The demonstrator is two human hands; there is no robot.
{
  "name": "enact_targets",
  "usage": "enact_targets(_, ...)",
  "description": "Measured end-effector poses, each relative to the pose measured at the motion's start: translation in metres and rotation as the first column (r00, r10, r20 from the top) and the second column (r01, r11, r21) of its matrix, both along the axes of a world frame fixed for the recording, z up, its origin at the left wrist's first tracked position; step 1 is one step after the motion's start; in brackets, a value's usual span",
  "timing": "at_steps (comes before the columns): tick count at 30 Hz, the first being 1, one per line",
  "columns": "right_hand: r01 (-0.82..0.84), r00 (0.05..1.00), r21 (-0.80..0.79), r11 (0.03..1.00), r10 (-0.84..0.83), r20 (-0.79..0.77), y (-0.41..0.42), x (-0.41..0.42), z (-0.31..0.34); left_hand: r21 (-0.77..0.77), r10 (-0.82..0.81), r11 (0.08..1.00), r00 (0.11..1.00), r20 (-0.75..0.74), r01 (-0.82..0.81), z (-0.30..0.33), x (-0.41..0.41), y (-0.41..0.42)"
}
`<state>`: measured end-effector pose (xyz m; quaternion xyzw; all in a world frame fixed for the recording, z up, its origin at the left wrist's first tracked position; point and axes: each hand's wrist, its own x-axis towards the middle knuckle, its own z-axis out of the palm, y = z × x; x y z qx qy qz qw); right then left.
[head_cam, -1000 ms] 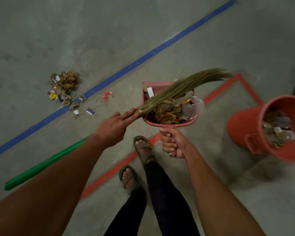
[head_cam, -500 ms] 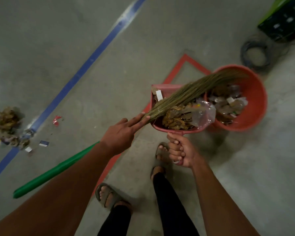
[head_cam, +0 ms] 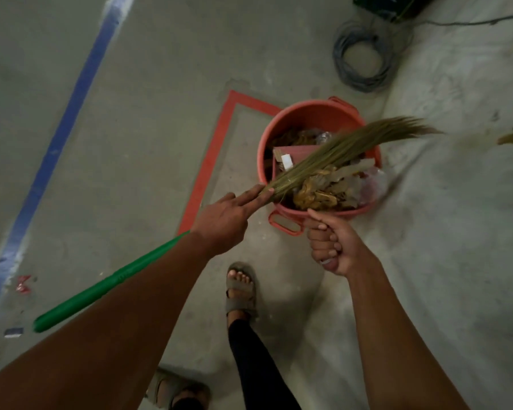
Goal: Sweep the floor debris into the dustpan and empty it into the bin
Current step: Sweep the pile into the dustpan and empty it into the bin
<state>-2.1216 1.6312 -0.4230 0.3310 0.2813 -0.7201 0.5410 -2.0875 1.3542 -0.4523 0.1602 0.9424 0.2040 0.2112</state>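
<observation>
My right hand grips the handle of a pink dustpan, held level over the open orange bin. The pan carries dry leaves, paper scraps and a clear plastic bag. My left hand holds a grass broom where its green handle meets the bristles, two fingers stretched along them. The bristles lie across the pan's load and reach past the bin's right rim. The bin holds more rubbish under the pan.
Red tape marks a corner on the concrete floor left of the bin; a blue tape line runs further left. Small scraps lie at the lower left. A coiled grey cable lies behind the bin. My sandalled foot stands near it.
I have turned and stepped right: the loaded dustpan and broom moved from beside the bin to directly over it. The floor debris pile slid out of view to the left.
</observation>
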Motion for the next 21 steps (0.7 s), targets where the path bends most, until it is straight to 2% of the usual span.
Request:
enact_targets(2,0.022,0.997,-0.055,0.998,-0.017,0.078,0.006,-0.023,-0.007,-0.021,0.006,1.000,1.000,-0.009,-0.006,-0.005,-0.015,0.008)
enact_targets(6,0.121,0.942,-0.167,0.978,-0.061,0.329,0.018,-0.055,-0.032,-0.106,0.029,0.994,0.999,-0.025,-0.032,-0.003,-0.037,0.022)
enact_targets(9,0.131,0.917,-0.150,0.980,-0.062,0.394,0.021,-0.067,-0.042,-0.153,0.071,0.985,0.996,-0.052,-0.078,0.005,-0.048,0.026)
enact_targets(15,0.092,0.910,0.171,0.981,-0.152,0.385,0.008,-0.077,-0.011,-0.180,0.102,0.978,0.994,-0.043,-0.109,0.013,-0.064,0.031)
enact_targets(21,-0.090,0.973,0.449,0.889,-0.018,0.231,0.006,-0.066,0.024,-0.172,0.160,0.971,0.986,-0.044,-0.165,0.017,-0.068,0.035)
